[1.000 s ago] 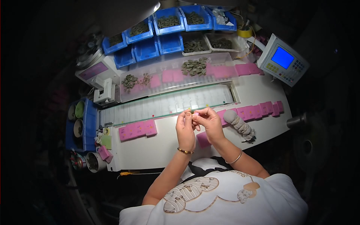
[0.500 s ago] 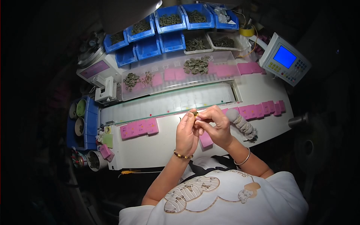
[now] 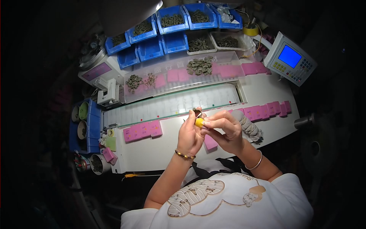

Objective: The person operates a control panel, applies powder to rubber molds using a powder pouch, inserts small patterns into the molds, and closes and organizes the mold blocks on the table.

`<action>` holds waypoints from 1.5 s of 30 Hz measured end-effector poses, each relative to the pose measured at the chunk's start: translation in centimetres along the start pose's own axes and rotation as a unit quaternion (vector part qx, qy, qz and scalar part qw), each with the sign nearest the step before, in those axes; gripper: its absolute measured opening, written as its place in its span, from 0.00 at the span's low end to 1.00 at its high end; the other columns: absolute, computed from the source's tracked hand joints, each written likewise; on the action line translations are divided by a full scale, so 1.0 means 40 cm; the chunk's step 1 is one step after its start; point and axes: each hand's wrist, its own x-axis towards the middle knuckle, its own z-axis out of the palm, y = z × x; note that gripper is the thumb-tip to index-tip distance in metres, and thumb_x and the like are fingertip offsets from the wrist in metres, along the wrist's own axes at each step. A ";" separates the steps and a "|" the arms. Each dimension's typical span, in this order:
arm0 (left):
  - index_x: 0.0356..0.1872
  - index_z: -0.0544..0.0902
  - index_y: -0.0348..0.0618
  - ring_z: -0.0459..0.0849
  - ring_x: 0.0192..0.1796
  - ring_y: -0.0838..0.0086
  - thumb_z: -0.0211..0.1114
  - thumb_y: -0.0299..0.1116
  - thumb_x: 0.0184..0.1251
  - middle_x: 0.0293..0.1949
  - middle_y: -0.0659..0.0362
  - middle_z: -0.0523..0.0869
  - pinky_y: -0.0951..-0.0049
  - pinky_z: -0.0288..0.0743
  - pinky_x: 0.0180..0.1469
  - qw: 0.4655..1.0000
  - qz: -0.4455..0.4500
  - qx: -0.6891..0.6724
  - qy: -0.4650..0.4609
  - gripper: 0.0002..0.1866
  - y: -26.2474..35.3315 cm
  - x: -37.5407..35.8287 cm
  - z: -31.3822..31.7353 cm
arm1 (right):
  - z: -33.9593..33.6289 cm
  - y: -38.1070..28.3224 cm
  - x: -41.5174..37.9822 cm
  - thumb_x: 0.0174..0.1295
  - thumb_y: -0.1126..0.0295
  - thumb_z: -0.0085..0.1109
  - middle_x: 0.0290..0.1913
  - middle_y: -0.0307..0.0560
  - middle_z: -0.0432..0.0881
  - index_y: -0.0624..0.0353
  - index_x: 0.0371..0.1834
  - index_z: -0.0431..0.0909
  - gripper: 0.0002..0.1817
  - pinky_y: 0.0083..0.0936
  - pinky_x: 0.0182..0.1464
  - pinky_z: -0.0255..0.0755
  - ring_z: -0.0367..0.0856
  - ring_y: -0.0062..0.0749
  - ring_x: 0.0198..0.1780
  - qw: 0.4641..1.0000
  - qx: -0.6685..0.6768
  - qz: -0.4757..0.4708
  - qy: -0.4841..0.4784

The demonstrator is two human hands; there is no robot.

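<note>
My left hand [image 3: 191, 134] pinches a small dark piece [image 3: 197, 112] between thumb and fingers, above the near edge of the glass-covered strip. Right beside it, my right hand [image 3: 225, 131] is closed on a small yellow piece [image 3: 199, 122] at its fingertips. The yellow piece overlaps the left fingers in this view, and its exact kind does not show. Beneath the hands, a pink block [image 3: 210, 142] lies on the white table [image 3: 171, 150]. A grey-white cloth bundle [image 3: 249, 128] rests just right of my right hand.
Pink blocks [image 3: 143, 131] line up at the left, with another row [image 3: 267, 111] at the right. Behind the glass-covered strip [image 3: 179, 102], a clear tray [image 3: 225, 81] holds dark pieces. Blue bins [image 3: 175, 28] stand at the back, a keypad display [image 3: 291, 59] at the right.
My right hand has shifted right and slightly down, and more of the yellow piece shows. My left hand has barely moved. Coloured dots under the glass have moved to the right.
</note>
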 end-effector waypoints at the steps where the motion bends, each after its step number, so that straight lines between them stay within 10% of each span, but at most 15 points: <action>1: 0.59 0.71 0.39 0.77 0.39 0.77 0.45 0.44 0.83 0.40 0.60 0.77 0.77 0.74 0.37 1.000 -0.001 0.001 0.000 0.20 0.005 0.008 -0.019 | 0.001 -0.006 0.004 0.58 0.82 0.67 0.41 0.46 0.81 0.61 0.43 0.79 0.11 0.26 0.41 0.84 0.85 0.31 0.39 1.000 -0.001 0.001 0.001; 3: 0.60 0.71 0.38 0.76 0.38 0.79 0.47 0.46 0.82 0.40 0.61 0.77 0.81 0.71 0.35 0.997 -0.005 0.024 -0.078 0.21 0.021 0.020 -0.040 | 0.003 -0.012 0.008 0.63 0.82 0.62 0.41 0.44 0.80 0.62 0.48 0.76 0.12 0.27 0.42 0.83 0.83 0.30 0.39 0.912 0.323 0.240 0.085; 5: 0.57 0.73 0.37 0.71 0.34 0.82 0.52 0.47 0.80 0.41 0.61 0.76 0.84 0.68 0.30 0.997 0.014 0.037 -0.066 0.22 0.029 0.011 -0.034 | -0.015 0.025 0.007 0.71 0.73 0.56 0.41 0.42 0.79 0.63 0.51 0.73 0.09 0.25 0.45 0.83 0.82 0.29 0.40 0.872 0.372 0.298 0.108; 7: 0.58 0.74 0.36 0.67 0.32 0.83 0.55 0.48 0.78 0.39 0.62 0.75 0.86 0.66 0.29 0.980 0.085 0.169 -0.058 0.23 0.039 0.006 -0.028 | -0.029 0.059 0.001 0.76 0.64 0.49 0.42 0.43 0.77 0.60 0.49 0.74 0.11 0.23 0.46 0.81 0.81 0.29 0.42 0.691 0.555 0.437 0.155; 11: 0.56 0.76 0.37 0.67 0.31 0.87 0.64 0.37 0.74 0.38 0.64 0.76 0.85 0.66 0.29 0.940 0.154 0.301 -0.045 0.18 0.036 0.008 -0.059 | 0.001 0.088 -0.047 0.76 0.55 0.50 0.40 0.40 0.76 0.59 0.47 0.75 0.16 0.17 0.34 0.73 0.77 0.22 0.37 0.646 0.561 0.511 0.079; 17: 0.51 0.81 0.39 0.64 0.28 0.89 0.71 0.23 0.63 0.38 0.68 0.76 0.86 0.62 0.28 0.777 0.326 0.534 -0.062 0.16 0.014 0.017 -0.076 | 0.034 0.065 -0.040 0.76 0.56 0.50 0.33 0.34 0.75 0.56 0.44 0.74 0.14 0.10 0.24 0.62 0.72 0.13 0.29 0.688 0.497 0.529 0.016; 27: 0.35 0.84 0.37 0.78 0.29 0.75 0.70 0.21 0.61 0.31 0.58 0.82 0.75 0.71 0.30 0.658 0.390 0.640 -0.074 0.04 0.028 -0.013 -0.073 | 0.005 0.079 -0.055 0.76 0.59 0.50 0.32 0.36 0.77 0.59 0.42 0.75 0.14 0.09 0.21 0.59 0.71 0.12 0.27 0.642 0.538 0.546 0.023; 35: 0.40 0.86 0.36 0.83 0.43 0.73 0.61 0.25 0.70 0.39 0.58 0.86 0.73 0.75 0.48 0.746 0.184 0.622 -0.151 0.07 0.065 -0.019 -0.148 | -0.035 0.082 -0.053 0.76 0.57 0.52 0.31 0.34 0.77 0.56 0.39 0.76 0.14 0.08 0.23 0.58 0.71 0.10 0.27 0.666 0.515 0.536 -0.060; 38: 0.54 0.85 0.39 0.76 0.36 0.80 0.68 0.29 0.66 0.41 0.61 0.83 0.78 0.72 0.41 0.701 0.085 0.707 -0.035 0.16 0.065 -0.007 -0.224 | -0.030 0.089 -0.057 0.75 0.56 0.53 0.30 0.31 0.76 0.52 0.39 0.77 0.13 0.08 0.25 0.56 0.70 0.09 0.26 0.721 0.447 0.526 -0.059; 45: 0.59 0.80 0.41 0.66 0.31 0.88 0.77 0.25 0.54 0.40 0.66 0.76 0.86 0.65 0.32 0.808 0.169 0.563 -0.042 0.28 0.030 -0.046 -0.128 | 0.025 0.096 -0.101 0.74 0.56 0.54 0.29 0.29 0.74 0.53 0.39 0.77 0.13 0.09 0.25 0.58 0.68 0.09 0.26 0.675 0.436 0.590 -0.081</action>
